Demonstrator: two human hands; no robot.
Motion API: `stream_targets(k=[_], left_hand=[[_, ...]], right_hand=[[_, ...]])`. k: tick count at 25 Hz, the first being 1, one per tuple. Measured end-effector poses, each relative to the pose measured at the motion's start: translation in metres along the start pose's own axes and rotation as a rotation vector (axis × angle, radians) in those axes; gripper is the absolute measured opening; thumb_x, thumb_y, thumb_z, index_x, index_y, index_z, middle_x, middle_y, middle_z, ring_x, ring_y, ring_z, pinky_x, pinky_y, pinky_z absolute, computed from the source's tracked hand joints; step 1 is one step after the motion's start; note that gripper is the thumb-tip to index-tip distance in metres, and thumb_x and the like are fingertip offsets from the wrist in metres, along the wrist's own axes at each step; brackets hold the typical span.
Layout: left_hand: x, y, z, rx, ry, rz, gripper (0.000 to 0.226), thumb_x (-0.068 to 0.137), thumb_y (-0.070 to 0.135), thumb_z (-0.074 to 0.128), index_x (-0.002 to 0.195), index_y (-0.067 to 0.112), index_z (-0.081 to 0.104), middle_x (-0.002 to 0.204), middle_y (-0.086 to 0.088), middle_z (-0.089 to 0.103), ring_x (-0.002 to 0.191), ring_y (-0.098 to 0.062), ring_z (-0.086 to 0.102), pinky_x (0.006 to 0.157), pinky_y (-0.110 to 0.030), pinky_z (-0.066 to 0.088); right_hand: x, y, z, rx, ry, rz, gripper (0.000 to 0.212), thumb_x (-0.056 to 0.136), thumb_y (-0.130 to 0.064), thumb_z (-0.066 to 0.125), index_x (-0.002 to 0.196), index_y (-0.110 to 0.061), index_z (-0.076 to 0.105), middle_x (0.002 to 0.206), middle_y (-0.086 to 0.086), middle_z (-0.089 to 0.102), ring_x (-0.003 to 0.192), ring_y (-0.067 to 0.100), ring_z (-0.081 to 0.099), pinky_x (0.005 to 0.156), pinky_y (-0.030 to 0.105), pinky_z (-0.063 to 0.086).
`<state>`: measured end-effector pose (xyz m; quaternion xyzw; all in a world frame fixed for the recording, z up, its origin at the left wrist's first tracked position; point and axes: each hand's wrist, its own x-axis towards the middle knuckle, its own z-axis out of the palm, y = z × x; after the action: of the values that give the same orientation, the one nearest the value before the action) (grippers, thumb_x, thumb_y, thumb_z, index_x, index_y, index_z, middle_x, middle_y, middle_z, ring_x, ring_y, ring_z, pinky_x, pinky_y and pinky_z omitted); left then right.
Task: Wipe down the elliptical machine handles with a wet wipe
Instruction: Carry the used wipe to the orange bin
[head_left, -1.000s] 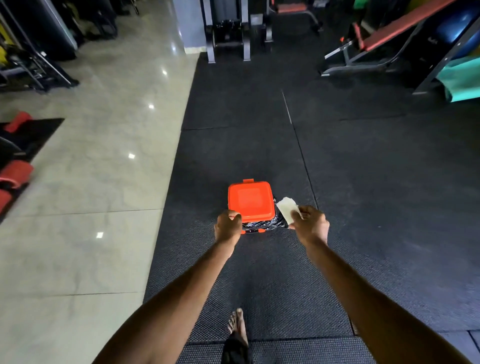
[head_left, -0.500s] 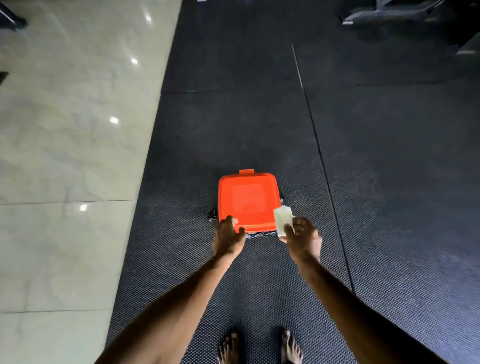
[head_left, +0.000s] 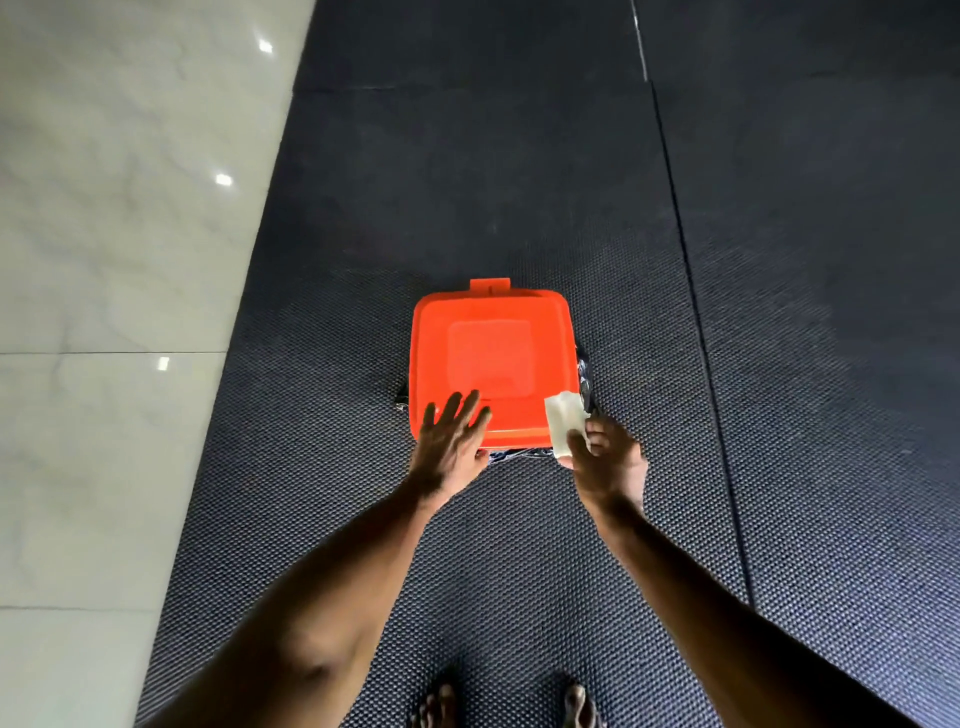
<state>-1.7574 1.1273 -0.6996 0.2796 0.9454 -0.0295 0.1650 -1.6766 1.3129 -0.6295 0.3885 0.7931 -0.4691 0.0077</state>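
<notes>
An orange bin with a shut square lid (head_left: 491, 358) stands on the dark rubber mat, a black liner bag showing at its near and right edges. My left hand (head_left: 449, 441) is spread with straight fingers over the lid's near left corner. My right hand (head_left: 605, 460) pinches a folded white wet wipe (head_left: 563, 423) beside the lid's near right corner. No elliptical machine is in view.
Dark textured rubber mats (head_left: 519, 182) cover the floor ahead, with seams running away on the right. Glossy pale tiles (head_left: 114, 260) lie to the left. My bare feet (head_left: 506, 706) stand on the mat just below the bin.
The view has tilted down and closer to the bin. My left hand has uncurled from a fist to spread fingers over the lid. My right hand still holds the wipe.
</notes>
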Motion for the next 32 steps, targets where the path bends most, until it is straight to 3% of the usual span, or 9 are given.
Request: stream_targets(k=[3,6,10,17,20,23,25,30,32], left_hand=[[0.015,0.001,0.009,0.08,-0.009,0.045,0.088,0.059,0.049,0.088,0.135,0.018,0.059,0.147,-0.012,0.052,0.128,-0.033,0.056,0.101,-0.058,0.047],[0.024,0.005,0.024,0.112,-0.045,0.076,0.101,0.04,0.047,0.096,0.13,0.015,0.063,0.137,-0.014,0.06,0.118,-0.035,0.063,0.092,-0.058,0.052],[0.031,0.007,0.034,0.1,0.013,0.077,0.108,0.041,0.04,0.094,0.134,0.016,0.045,0.139,-0.013,0.056,0.119,-0.036,0.06,0.093,-0.06,0.051],[0.022,-0.008,-0.01,0.108,0.252,0.159,0.083,0.055,0.043,0.088,0.127,0.012,0.06,0.13,-0.013,0.064,0.111,-0.032,0.066,0.087,-0.052,0.056],[0.027,-0.03,-0.052,0.083,0.406,0.21,0.077,0.064,0.057,0.08,0.124,0.01,0.065,0.125,-0.012,0.065,0.107,-0.029,0.065,0.088,-0.045,0.055],[0.036,-0.047,-0.107,-0.038,0.54,0.169,0.058,0.072,0.053,0.069,0.113,0.011,0.069,0.109,-0.009,0.072,0.093,-0.028,0.07,0.079,-0.039,0.058],[0.044,-0.051,-0.139,-0.114,0.596,0.071,0.049,0.076,0.049,0.072,0.109,0.013,0.07,0.1,-0.006,0.075,0.087,-0.025,0.07,0.072,-0.036,0.058],[0.068,-0.054,-0.174,-0.204,0.597,0.003,0.044,0.085,0.049,0.068,0.114,0.016,0.07,0.106,-0.004,0.074,0.09,-0.025,0.071,0.081,-0.038,0.058],[0.075,-0.054,-0.179,-0.217,0.603,-0.007,0.044,0.086,0.049,0.067,0.115,0.015,0.07,0.109,-0.005,0.074,0.093,-0.024,0.071,0.083,-0.039,0.058]], right_hand=[[0.007,0.014,0.003,0.001,0.012,-0.018,0.027,0.093,-0.01,0.067,0.117,0.002,0.065,0.117,0.018,0.071,0.087,0.02,0.066,0.057,0.011,0.054],[0.01,0.022,0.004,0.007,-0.008,-0.02,0.027,0.094,-0.003,0.064,0.117,0.009,0.062,0.115,0.019,0.068,0.09,0.019,0.06,0.047,0.002,0.044],[0.011,0.033,0.005,0.023,0.016,-0.032,0.023,0.093,-0.002,0.064,0.113,0.008,0.064,0.113,0.02,0.069,0.087,0.019,0.062,0.048,0.001,0.045],[-0.008,0.029,-0.005,0.04,0.129,-0.078,0.02,0.091,-0.01,0.068,0.108,0.0,0.069,0.103,0.017,0.076,0.082,0.015,0.065,0.061,0.016,0.049],[-0.021,0.025,-0.001,0.067,0.166,-0.105,0.017,0.091,-0.014,0.066,0.1,0.001,0.069,0.095,0.015,0.076,0.078,0.016,0.063,0.056,0.002,0.039],[-0.013,0.018,0.015,0.085,0.127,-0.073,0.016,0.091,-0.009,0.068,0.102,0.001,0.069,0.101,0.015,0.075,0.084,0.018,0.067,0.056,-0.004,0.037],[0.005,0.012,0.031,0.042,0.102,-0.064,0.018,0.09,-0.014,0.07,0.104,-0.003,0.071,0.105,0.013,0.076,0.091,0.021,0.071,0.069,0.009,0.043],[0.059,-0.009,0.075,0.179,-0.027,0.01,0.016,0.091,-0.006,0.067,0.106,-0.003,0.067,0.101,0.007,0.07,0.098,0.024,0.064,0.083,0.024,0.049],[0.074,-0.024,0.092,0.292,-0.092,0.044,0.015,0.092,0.003,0.062,0.103,-0.008,0.06,0.099,0.0,0.057,0.101,0.023,0.052,0.077,0.017,0.048]])
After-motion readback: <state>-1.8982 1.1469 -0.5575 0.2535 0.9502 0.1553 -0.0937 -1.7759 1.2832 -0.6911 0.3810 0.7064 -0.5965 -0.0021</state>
